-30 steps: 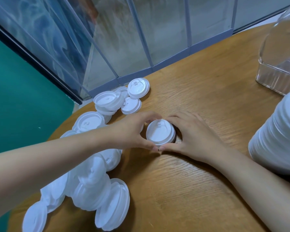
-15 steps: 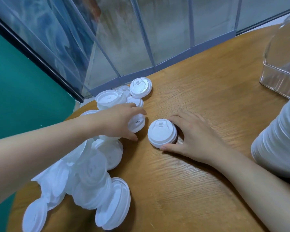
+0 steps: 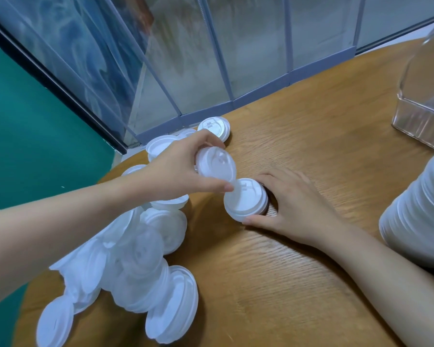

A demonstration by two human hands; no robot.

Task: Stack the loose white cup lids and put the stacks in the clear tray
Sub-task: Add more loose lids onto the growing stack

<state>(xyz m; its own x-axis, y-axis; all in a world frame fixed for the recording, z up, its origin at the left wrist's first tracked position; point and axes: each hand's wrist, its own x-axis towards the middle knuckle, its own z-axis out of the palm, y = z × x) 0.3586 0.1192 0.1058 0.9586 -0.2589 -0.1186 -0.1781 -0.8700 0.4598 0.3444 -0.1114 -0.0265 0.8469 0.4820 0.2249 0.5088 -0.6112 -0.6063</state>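
Head view, adding one lid to a growing stack. My left hand (image 3: 183, 169) pinches a single white lid (image 3: 216, 164) by its rim, thumb below and fingers curled over the top; the lid is tilted, face toward the camera, just above and to the left of the small stack (image 3: 246, 199) standing on the wooden table (image 3: 298, 136). My right hand (image 3: 293, 209) cups that stack from the right, thumb lying along its near side and fingers curved round the far side, touching it rather than lifting it. To do this step well, I judge that the held lid should be levelled before it comes down, centred over the stack's top, and seated with light pressure, while the right hand steadies the stack so it does not slide on the smooth wood; thin lids of this kind probably nest only when aligned. The loose lids (image 3: 140, 259) lie heaped at the left, with a few more near the table's far edge (image 3: 214, 130). A tall finished stack (image 3: 416, 216) stands at the right edge, and the clear tray (image 3: 421, 121) sits beyond it, well apart from the work; no lids are visible inside it here. Compared with half a second ago, the left hand, then reaching palm-down into the heap, has come away holding a lid and moved toward the stack; the right hand has kept its place.
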